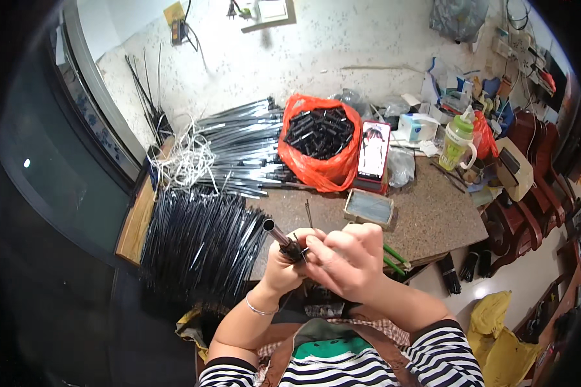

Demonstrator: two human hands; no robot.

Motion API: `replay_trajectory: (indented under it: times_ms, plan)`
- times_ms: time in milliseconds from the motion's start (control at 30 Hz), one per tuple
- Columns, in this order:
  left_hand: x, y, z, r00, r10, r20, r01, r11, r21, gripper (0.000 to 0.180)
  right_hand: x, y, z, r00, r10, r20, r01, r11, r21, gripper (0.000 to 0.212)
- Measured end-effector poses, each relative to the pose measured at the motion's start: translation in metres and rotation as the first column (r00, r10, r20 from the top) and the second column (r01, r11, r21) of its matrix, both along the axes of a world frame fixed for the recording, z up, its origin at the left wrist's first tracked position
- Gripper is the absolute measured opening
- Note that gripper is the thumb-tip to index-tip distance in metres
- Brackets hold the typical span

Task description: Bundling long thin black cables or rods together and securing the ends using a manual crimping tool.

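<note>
Left hand [282, 261]: fingers wrapped around a dark metal tube [276, 235], close above the lap.
Right hand [343, 257]: fingers pinched on a small black fitting [297, 250] at the tube.
Beyond, table [426, 219]: black rods [197, 242], orange bag [319, 142] of black parts, upright phone [373, 149].

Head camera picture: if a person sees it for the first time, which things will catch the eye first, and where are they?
Most striking is the orange plastic bag full of small black parts, at the table's centre back. In front, the left hand and right hand meet on a metal tube with a black fitting at its end. To the left lies a big pile of thin black rods, with silver tubes stacked behind it.
</note>
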State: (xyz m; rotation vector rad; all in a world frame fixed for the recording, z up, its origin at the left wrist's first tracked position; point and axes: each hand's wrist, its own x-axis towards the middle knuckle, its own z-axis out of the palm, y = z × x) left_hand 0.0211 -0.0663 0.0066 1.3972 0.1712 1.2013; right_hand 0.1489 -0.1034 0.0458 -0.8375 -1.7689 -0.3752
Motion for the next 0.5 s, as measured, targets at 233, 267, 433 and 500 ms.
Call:
replay_trajectory:
  times_ms: [233, 267, 433, 500]
  plan:
    - [0.004, 0.002, 0.011, 0.808, 0.541, -0.235, -0.386, 0.786, 0.482, 0.039, 0.002, -0.014, -0.012, 0.846, 0.248, -0.472, -0.477, 0.747, -0.463, 0.013]
    - [0.002, -0.001, 0.014, 0.839, 0.507, -0.196, -0.391, 0.814, 0.430, 0.040, 0.003, -0.016, -0.013, 0.881, 0.313, -0.354, -0.437, 0.825, -0.358, 0.014]
    - [-0.027, 0.000, 0.024, 0.985, 0.132, 0.109, -0.141, 0.987, 0.072, 0.035, 0.052, -0.017, -0.054, 0.996, -0.085, 0.010, 0.084, 0.952, -0.293, 0.023]
    - [-0.032, 0.000, 0.017, 0.975, 0.217, 0.042, -0.215, 0.976, -0.038, 0.029, 0.070, -0.016, -0.090, 0.988, -0.144, -0.057, 0.097, 0.864, -0.494, 0.030]
